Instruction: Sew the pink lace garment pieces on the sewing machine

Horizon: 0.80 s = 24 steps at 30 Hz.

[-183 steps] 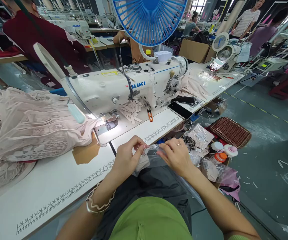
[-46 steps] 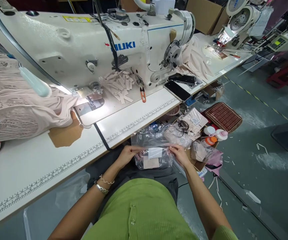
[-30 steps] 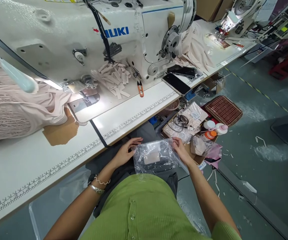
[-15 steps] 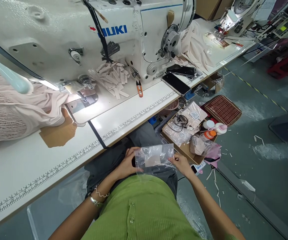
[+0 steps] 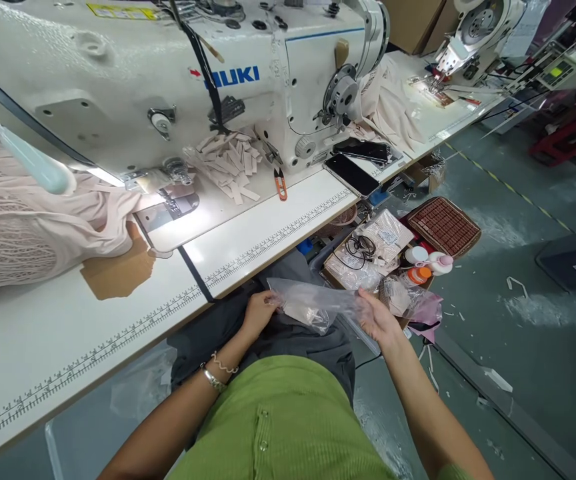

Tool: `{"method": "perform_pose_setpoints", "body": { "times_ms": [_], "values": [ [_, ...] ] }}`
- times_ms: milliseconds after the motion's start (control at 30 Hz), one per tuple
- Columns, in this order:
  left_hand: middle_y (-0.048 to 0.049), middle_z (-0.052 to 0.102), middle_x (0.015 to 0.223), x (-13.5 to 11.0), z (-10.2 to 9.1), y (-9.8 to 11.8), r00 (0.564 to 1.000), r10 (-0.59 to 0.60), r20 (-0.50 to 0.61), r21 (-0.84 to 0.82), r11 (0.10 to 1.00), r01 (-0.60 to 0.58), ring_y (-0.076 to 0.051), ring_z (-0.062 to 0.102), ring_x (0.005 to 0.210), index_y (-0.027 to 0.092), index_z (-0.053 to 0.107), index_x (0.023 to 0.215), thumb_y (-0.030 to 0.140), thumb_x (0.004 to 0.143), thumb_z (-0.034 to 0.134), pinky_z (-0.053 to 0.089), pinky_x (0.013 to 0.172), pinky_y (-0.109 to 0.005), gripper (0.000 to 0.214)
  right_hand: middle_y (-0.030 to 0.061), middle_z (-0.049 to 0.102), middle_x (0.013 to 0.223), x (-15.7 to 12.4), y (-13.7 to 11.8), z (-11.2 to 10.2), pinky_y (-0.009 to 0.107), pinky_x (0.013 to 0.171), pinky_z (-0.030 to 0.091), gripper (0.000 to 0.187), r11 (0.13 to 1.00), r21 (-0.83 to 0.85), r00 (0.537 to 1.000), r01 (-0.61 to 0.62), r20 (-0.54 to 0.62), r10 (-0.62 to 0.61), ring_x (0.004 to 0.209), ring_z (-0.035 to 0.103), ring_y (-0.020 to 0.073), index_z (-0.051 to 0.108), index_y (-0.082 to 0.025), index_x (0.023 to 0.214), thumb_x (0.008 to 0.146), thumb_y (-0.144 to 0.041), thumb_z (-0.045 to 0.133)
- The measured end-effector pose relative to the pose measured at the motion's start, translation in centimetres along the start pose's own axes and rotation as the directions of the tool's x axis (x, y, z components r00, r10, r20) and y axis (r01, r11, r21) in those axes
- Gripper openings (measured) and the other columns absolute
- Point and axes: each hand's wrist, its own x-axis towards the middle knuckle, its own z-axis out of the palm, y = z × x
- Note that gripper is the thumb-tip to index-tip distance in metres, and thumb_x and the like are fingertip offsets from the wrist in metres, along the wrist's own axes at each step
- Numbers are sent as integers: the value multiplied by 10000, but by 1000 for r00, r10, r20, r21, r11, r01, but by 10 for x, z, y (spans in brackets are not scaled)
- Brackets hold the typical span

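Note:
A clear plastic bag (image 5: pixel 313 303) with beige pieces inside stretches between both hands above my lap, just below the table's front edge. My left hand (image 5: pixel 258 312) is closed on its left end. My right hand (image 5: pixel 375 317) lies under its right end with the palm up and the fingers curled round the plastic. The white sewing machine (image 5: pixel 178 80) stands behind on the white table (image 5: pixel 93 320). A heap of beige labels (image 5: pixel 228 163) and orange thread snips (image 5: pixel 281 183) lie at the machine's base.
Pink lace fabric (image 5: pixel 23 213) is piled at the left under the lamp. Two phones (image 5: pixel 353 175) lie at the table's right end. A cardboard box (image 5: pixel 368 257) of packets, cables and small bottles sits on the floor to my right, beside a brown mat (image 5: pixel 443 225).
The bag has been turned from flat and upright to stretched sideways and lower. My right hand has rolled palm up under it. The view has tilted slightly.

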Motion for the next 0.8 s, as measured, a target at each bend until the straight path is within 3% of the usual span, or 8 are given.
{"method": "perform_pose_setpoints", "body": {
  "times_ms": [100,267,367,467,567,667,733,800],
  "values": [
    [-28,687,664,-5,5,-7,995,-94,-43,-122,989,89,-185,638,570,161,683,734,520,638,731,537,581,-308,375,13,652,627,-14,19,15,286,486,522,422,988,-66,988,-136,60,140,510,588,149,625,-219,726,652,-583,824],
    [-94,735,861,-15,-6,3,989,-148,9,-284,948,144,-244,693,821,159,666,825,560,599,780,558,694,-321,473,-26,555,586,-13,50,27,241,545,459,478,970,-243,994,-24,-108,-2,612,540,136,512,-218,526,553,-533,871],
    [-115,726,1031,-16,-25,18,981,-186,54,-343,919,193,-267,689,939,171,647,946,649,686,666,576,724,-352,544,-23,578,659,-5,56,24,238,587,466,432,977,-210,984,-21,-178,-18,689,558,151,522,-236,596,551,-479,876],
    [-145,657,1244,-12,-37,33,961,-256,101,-311,910,275,-277,648,1087,176,624,1087,707,795,539,581,740,-344,612,2,655,790,2,58,23,260,591,499,406,987,-147,977,-67,-212,35,741,616,177,552,-262,753,608,-506,842],
    [-122,592,1362,-5,-36,43,961,-270,65,-162,947,277,-296,552,1247,198,630,1112,659,763,647,555,736,-278,578,46,691,829,12,59,25,300,556,524,422,986,-89,969,-145,-214,123,713,652,198,574,-270,826,729,-659,705],
    [-100,640,1281,5,-30,45,966,-258,21,-87,962,259,-303,558,1226,201,659,1036,673,744,663,522,687,-256,555,48,679,715,24,61,26,318,500,518,500,973,-54,963,-223,-166,211,617,646,203,604,-264,818,764,-761,602],
    [-90,704,1090,11,-28,44,973,-227,38,-26,973,228,-286,628,1078,188,666,957,698,752,644,502,657,-264,550,30,657,640,29,62,27,311,482,509,495,967,-50,963,-250,-117,243,572,634,196,617,-255,782,722,-743,669],
    [-56,709,862,15,-31,41,978,-187,95,34,982,184,-256,664,899,176,662,863,636,693,742,491,648,-272,496,18,647,605,29,62,29,302,496,510,470,966,-54,966,-252,-70,248,558,626,184,623,-236,727,629,-660,802]
  ]
}}
